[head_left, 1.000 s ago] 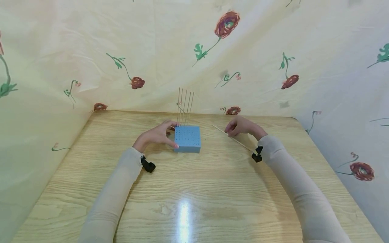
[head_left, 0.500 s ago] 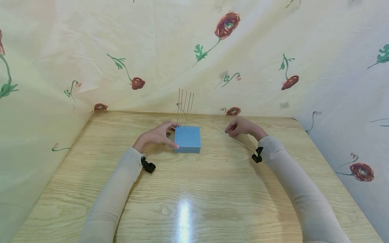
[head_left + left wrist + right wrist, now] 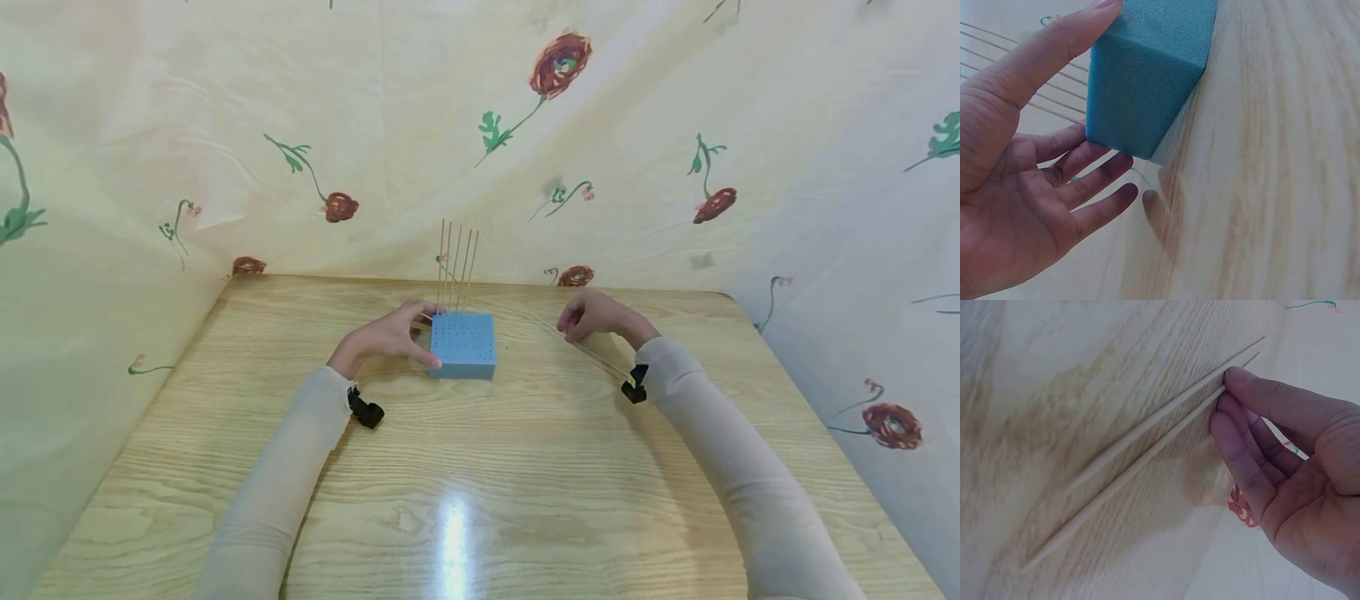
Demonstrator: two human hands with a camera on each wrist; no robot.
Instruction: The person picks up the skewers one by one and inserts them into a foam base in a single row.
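A blue foam block with rows of small holes on top stands on the table. Several thin wooden sticks rise from its back row. My left hand holds the block's left side, thumb at the front and fingertips at the back; in the left wrist view the thumb lies against the foam. To the right, my right hand is low over the table. The right wrist view has its thumb and fingers pinching one stick. Another stick lies alongside, close to the thumb tip.
A wood-grain table spreads under both hands. Flowered cloth hangs behind it and at both sides. Black wrist cameras are strapped over the sleeves, such as the left camera.
The left hand and the block stay put. My right hand has shifted very slightly right, and two separate sticks now show beside it where one line was seen before.
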